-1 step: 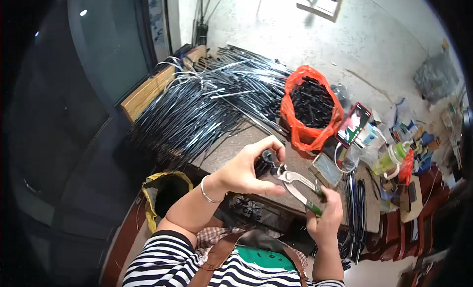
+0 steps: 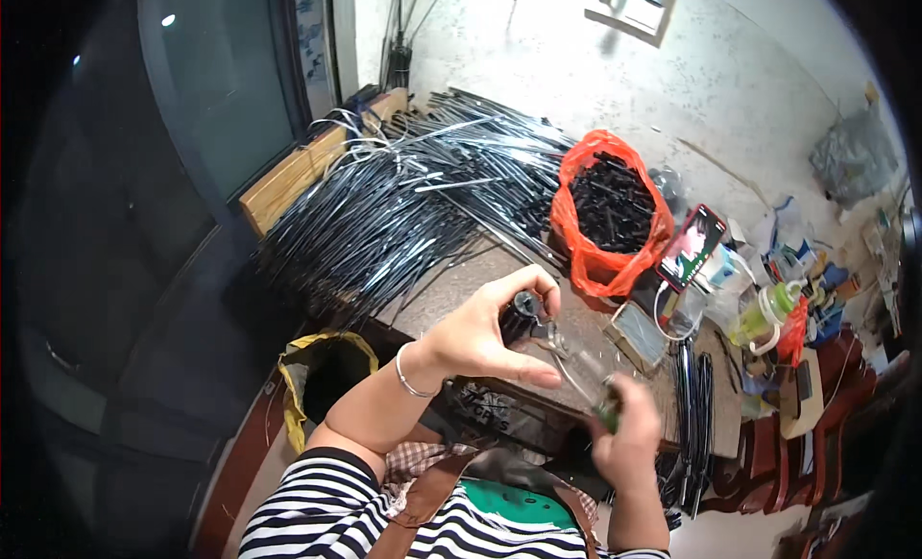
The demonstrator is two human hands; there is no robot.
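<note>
**Hands and Work Piece at the Table**

The left hand (image 2: 480, 333) is raised over the table (image 2: 451, 280). A small black cylindrical part (image 2: 521, 314) is pinched between its thumb and curled fingers, just above the table's front area. A thin bracelet (image 2: 411, 375) is worn on the left wrist.

The right hand (image 2: 626, 434) is closed around the green handles of a pair of pliers (image 2: 576, 372). The metal nose of the pliers is directed up and to the left, toward the black part; contact between nose and part appears likely, but motion blur prevents confirmation.

A large heap of long black rods (image 2: 403, 204) is spread across the far left of the table and beyond it. An orange bag (image 2: 591, 261) filled with short black pieces is set to the right of the heap. A phone (image 2: 691, 247) with a lit screen is propped just beside the bag. A green-capped bottle (image 2: 764, 314) and mixed small items are located at the right edge. A yellow-rimmed bag (image 2: 322, 376) hangs open below the table's near left corner. A wooden plank (image 2: 288, 180) lies at the rear left of the heap.
</note>
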